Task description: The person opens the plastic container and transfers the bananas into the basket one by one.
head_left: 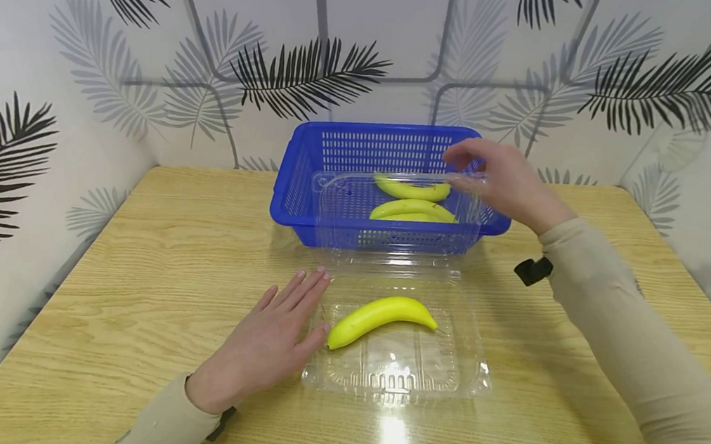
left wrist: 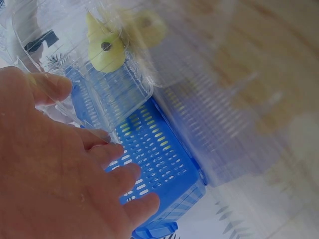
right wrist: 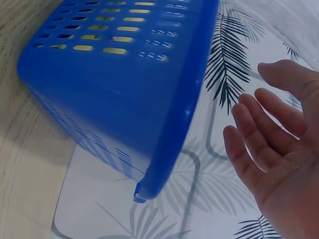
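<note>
A clear plastic clamshell container (head_left: 393,377) lies unfolded on the table, its lid (head_left: 344,242) raised at the back and overlapping the basket. One yellow banana (head_left: 379,316) rests in its base. My left hand (head_left: 272,334) is at the container's left edge, fingers extended, thumb beside the banana's end. Over the right side of a blue basket (head_left: 299,175) hovers my right hand (head_left: 499,178), near the lid's upper right corner. The right wrist view has this hand (right wrist: 279,144) with loosely bent fingers and nothing in them. Several bananas (head_left: 412,188) lie in the basket, seen partly through the lid.
The wooden table (head_left: 180,270) meets a wall (head_left: 367,89) with a leaf pattern right behind the basket. Dark wrist straps (head_left: 533,271) show at both sleeves. The basket's rim (right wrist: 187,114) stands close beside the right hand.
</note>
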`<state>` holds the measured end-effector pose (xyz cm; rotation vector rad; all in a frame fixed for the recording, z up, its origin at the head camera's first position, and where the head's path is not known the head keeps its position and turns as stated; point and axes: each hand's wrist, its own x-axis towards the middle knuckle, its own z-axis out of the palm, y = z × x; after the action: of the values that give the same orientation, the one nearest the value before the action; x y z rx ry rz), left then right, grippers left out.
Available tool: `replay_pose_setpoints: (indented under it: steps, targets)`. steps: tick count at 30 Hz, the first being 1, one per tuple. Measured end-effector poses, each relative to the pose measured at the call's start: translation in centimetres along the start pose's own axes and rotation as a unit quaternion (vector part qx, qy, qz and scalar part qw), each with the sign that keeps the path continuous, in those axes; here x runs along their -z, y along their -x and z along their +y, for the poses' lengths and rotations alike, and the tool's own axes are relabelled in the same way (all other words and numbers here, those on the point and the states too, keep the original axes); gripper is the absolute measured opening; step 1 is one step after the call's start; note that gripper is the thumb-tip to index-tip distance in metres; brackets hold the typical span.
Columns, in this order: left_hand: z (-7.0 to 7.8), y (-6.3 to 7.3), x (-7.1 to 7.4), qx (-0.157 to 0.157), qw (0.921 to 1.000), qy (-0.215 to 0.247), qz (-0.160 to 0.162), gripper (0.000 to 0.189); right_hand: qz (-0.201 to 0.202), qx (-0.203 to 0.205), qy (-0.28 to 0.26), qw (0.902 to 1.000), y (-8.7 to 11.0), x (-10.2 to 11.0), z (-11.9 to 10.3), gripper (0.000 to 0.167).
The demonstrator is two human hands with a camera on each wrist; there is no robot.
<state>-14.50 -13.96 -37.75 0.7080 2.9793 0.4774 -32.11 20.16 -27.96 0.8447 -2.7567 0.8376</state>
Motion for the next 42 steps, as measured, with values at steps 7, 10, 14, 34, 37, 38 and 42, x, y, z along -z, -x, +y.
replay_pose_setpoints:
  steps: [7, 10, 14, 34, 37, 38, 42]
  targets:
    - [0.0, 0.0, 0.0, 0.001, 1.0, 0.001, -0.002, 0.065, 0.017, 0.001, 0.016, 0.9997, -0.1, 0.7, -0.2, 0.028]
    - [0.0, 0.0, 0.0, 0.0, 1.0, 0.0, -0.002, 0.065, 0.02, -0.006, 0.019, 0.9996, -0.1, 1.1, -0.3, 0.029]
    - [0.0, 0.0, 0.0, -0.001, 1.0, -0.001, -0.001, 0.065, 0.026, -0.006, 0.015, 0.9995, -0.2, 1.6, -0.4, 0.03]
    - [0.0, 0.0, 0.0, -0.001, 1.0, 0.001, 0.003, 0.065, 0.063, 0.022, 0.011, 0.9977, 0.4, 3.5, -3.0, 0.035]
    - [0.0, 0.0, 0.0, -0.002, 1.0, 0.0, 0.004, 0.065, 0.065, 0.034, 0.015, 0.9972, 0.6, 3.5, -3.7, 0.033]
    - [0.0, 0.0, 0.0, -0.002, 1.0, 0.0, 0.004, 0.065, 0.066, 0.04, 0.016, 0.9969, 0.6, 3.5, -4.0, 0.033]
    - [0.0, 0.0, 0.0, -0.001, 1.0, 0.0, 0.001, 0.065, 0.072, 0.06, 0.016, 0.9955, 0.9, 3.4, -5.0, 0.03]
